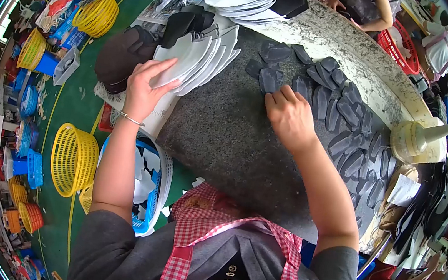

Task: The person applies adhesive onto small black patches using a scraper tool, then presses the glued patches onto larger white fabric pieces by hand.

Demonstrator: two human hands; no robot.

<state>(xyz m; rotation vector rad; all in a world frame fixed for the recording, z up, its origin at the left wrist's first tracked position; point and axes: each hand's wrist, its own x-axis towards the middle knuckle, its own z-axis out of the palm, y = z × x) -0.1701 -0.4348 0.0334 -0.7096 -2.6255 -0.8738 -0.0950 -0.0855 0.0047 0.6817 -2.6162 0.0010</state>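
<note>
My left hand (147,87) is at the near end of a fanned stack of white curved sheet pieces (200,61). Its thumb and fingers are spread around the end of the top piece and grip it. On the dark speckled work surface, my right hand (289,115) is closed, knuckles up, with its fingertips at a dark grey oval pad (269,79). The fingers partly cover that pad's lower end. Many similar dark pads (349,111) lie loosely to the right of this hand, some overlapping.
Another white stack (246,2) lies at the far side. A dark brown cap-like item (125,58) sits left of my left hand. A cream spouted container (419,139) stands at right. Below left are a blue-and-white basket (162,188) and a yellow basket (73,160). Another person's arm (382,14) shows across.
</note>
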